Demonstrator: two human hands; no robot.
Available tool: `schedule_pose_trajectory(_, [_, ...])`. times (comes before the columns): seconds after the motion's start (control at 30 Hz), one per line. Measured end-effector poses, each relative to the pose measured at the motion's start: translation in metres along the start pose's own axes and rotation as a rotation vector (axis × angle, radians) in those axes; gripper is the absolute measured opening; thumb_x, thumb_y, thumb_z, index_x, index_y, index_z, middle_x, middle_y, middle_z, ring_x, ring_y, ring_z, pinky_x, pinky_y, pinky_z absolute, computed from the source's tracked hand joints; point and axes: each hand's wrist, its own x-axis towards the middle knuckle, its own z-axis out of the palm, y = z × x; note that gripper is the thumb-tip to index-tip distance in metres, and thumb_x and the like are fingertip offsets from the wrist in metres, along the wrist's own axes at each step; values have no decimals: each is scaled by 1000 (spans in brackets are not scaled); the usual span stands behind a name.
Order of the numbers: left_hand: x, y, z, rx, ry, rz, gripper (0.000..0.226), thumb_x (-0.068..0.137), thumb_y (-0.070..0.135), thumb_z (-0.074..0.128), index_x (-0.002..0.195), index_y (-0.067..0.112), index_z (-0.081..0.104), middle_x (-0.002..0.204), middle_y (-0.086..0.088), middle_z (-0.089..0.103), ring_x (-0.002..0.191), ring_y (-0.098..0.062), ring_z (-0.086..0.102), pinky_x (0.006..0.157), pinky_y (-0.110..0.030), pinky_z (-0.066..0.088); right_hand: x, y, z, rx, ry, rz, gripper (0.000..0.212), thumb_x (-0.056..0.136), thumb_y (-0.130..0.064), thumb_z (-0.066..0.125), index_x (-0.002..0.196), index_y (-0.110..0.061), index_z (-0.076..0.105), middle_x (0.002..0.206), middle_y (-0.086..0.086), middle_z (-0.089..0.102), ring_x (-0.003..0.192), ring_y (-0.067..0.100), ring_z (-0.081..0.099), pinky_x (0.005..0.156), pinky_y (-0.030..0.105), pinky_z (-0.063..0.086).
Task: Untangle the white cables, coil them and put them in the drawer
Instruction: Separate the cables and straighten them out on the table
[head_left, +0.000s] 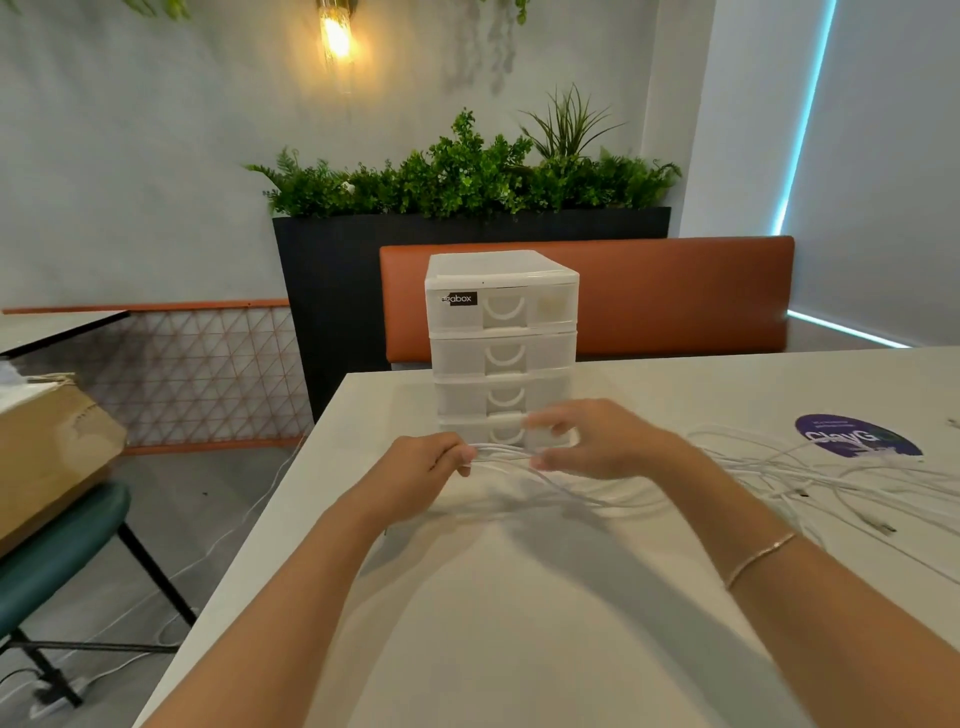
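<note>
A white plastic drawer unit (501, 332) stands on the white table (519, 623), all of its drawers closed. Just in front of its lowest drawer my left hand (421, 467) pinches several strands of white cable (501, 453). My right hand (597, 441) is blurred; its fingertips hold the same strands a short way to the right. From there the strands sag onto the table and run right into a loose tangle of white cables (831, 478).
A round purple sticker (857, 436) lies on the table under the tangle. An orange bench back (675, 296) and a dark planter (332, 270) stand behind. On the left, a cardboard box (47, 457) rests on a green chair (57, 561).
</note>
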Motion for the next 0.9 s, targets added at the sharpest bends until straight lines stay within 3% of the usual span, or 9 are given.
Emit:
schedule_pose_trajectory(0.07, [-3,3,-1,-14,9,20,31,99,32,40,72,30,54,74,-1,59,71,-14,53,62,-14,37,2,-22,15,169,-68,-79,16,93,-39,52,89,-28,63,89,-8,63,84,12,57,81,28,41])
schedule_pose_trajectory(0.1, [-4,4,-2,-16,12,27,29,99,31,40,76,27,56,69,3,55,66,-9,49,59,-13,35,1,-27,20,263,-81,-60,25,96,-39,47,76,-28,59,75,-9,60,72,11,54,75,27,42])
schedule_pose_trajectory(0.2, [-4,2,-4,-56,28,37,21,99,29,42,87,21,57,65,8,49,61,-5,44,55,-13,35,-1,-27,27,509,-125,14,31,99,-35,42,79,-23,63,59,-7,51,53,11,44,61,24,40])
schedule_pose_trajectory(0.33, [-4,6,-5,-112,38,42,18,98,26,44,92,22,61,66,12,50,61,-3,46,56,-9,36,-5,-23,23,531,-215,55,32,99,-33,41,84,-17,64,57,-6,45,50,9,37,54,21,33])
schedule_pose_trajectory(0.5, [-8,16,-12,-174,-161,-23,24,96,33,48,89,26,70,66,13,49,60,1,46,53,-8,34,6,-20,10,206,13,22,30,96,-35,47,74,-20,61,63,-7,50,61,7,45,60,19,35])
schedule_pose_trajectory(0.63, [-11,20,-15,-151,-256,-35,25,95,36,50,87,24,71,62,11,47,54,1,43,52,-8,33,9,-24,6,203,118,-49,31,93,-34,54,65,-22,59,59,-7,52,58,5,46,54,14,35])
schedule_pose_trajectory(0.7, [-11,17,-19,-110,-220,-59,24,95,36,50,84,26,68,65,11,48,58,-3,43,54,-10,34,4,-23,8,255,73,-85,35,92,-31,57,58,-23,58,57,-8,53,52,4,44,53,15,34])
schedule_pose_trajectory(0.8, [-11,13,-23,-99,-185,-84,23,96,32,49,83,24,66,64,8,49,52,-4,42,46,-7,33,-5,-24,9,300,-182,-50,24,91,-27,59,71,-17,68,64,-8,57,53,3,42,58,15,36])
schedule_pose_trajectory(0.9, [-11,14,-21,-171,-241,-78,25,96,28,49,77,21,65,63,10,59,56,-2,51,63,-13,44,-2,-19,8,263,-234,-13,23,93,-24,56,72,-27,66,61,-12,58,52,5,44,63,24,41])
